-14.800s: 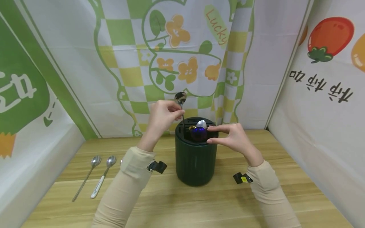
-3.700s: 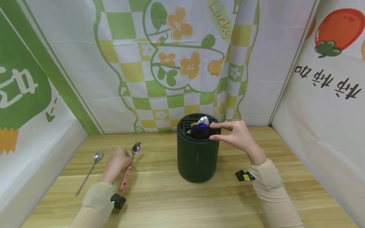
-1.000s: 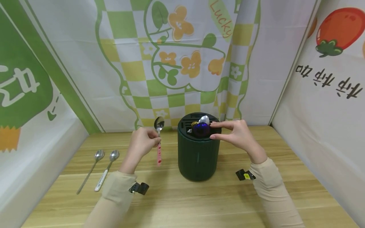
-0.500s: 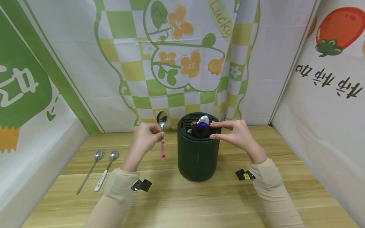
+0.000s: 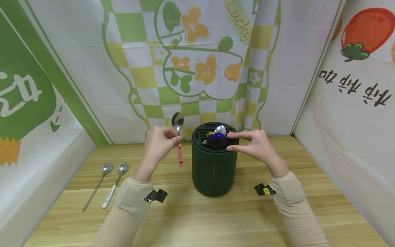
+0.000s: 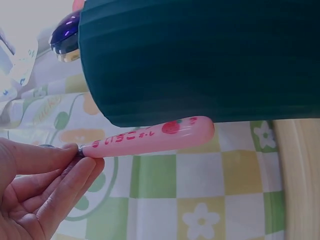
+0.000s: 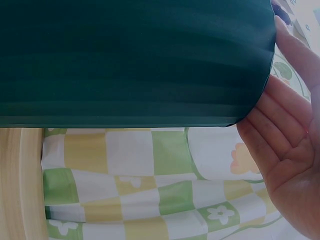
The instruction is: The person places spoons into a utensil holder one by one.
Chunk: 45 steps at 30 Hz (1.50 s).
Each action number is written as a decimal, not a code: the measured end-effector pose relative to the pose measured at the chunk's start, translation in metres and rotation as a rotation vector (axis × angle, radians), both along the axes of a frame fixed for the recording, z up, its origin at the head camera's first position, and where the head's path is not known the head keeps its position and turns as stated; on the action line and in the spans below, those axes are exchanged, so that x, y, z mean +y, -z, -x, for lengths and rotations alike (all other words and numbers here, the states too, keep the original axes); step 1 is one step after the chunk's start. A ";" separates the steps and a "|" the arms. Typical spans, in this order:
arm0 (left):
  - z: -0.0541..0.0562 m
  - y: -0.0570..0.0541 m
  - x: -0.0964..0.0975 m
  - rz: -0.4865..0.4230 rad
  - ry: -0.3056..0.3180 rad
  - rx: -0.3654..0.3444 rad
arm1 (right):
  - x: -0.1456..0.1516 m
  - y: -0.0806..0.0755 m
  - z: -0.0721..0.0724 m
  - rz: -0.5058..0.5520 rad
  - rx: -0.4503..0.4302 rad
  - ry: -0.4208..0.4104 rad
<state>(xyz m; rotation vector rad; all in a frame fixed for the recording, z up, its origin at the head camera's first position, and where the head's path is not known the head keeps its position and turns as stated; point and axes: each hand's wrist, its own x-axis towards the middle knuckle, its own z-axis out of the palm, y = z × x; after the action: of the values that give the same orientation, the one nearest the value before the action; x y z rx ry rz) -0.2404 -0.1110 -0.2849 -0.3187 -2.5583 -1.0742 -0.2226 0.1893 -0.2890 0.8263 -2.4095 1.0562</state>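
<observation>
My left hand (image 5: pixel 158 145) pinches a spoon with a pink strawberry-print handle (image 5: pixel 180 156) by its neck, bowl up and handle hanging down. It hangs just left of a dark green ribbed cutlery holder (image 5: pixel 213 175). In the left wrist view, the pink handle (image 6: pixel 150 141) overlaps the holder's lower edge. Standing in the slotted top are a purple-blue spoon (image 5: pixel 217 141), a silver one (image 5: pixel 220 130) and a gold one (image 5: pixel 210 134), partly hidden. At the holder's right rim rest the thumb and extended fingers of my right hand (image 5: pixel 254 145); the right wrist view shows its palm (image 7: pixel 295 165) facing the holder.
Two spoons lie on the wooden table (image 5: pixel 247 219) at the left: an all-metal one (image 5: pixel 95 188) and one with a white handle (image 5: pixel 109 196). A checked curtain (image 5: pixel 135 68) hangs behind the holder, and printed cloth walls stand on both sides.
Earlier my left hand lowered another spoon into the holder, then took the pink-handled spoon off the table. Over the last second it has risen and moved right with it. The right hand stays put.
</observation>
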 end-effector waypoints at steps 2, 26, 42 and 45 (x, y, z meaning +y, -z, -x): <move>0.000 -0.002 0.001 -0.015 0.011 0.000 | -0.001 -0.001 -0.001 0.000 0.000 0.001; 0.000 -0.033 0.011 -0.078 0.014 0.090 | 0.003 0.008 0.008 0.009 0.018 -0.009; -0.002 -0.045 0.020 -0.124 0.028 0.141 | 0.000 0.000 -0.001 0.002 0.012 -0.008; -0.002 -0.047 0.022 -0.129 0.029 0.169 | 0.000 0.000 0.000 0.001 0.006 -0.008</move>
<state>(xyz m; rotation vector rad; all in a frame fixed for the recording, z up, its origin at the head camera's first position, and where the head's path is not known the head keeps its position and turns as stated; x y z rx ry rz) -0.2381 -0.0893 -0.2378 -0.3961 -2.3310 -1.1646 -0.2222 0.1893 -0.2889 0.8387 -2.4023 1.0562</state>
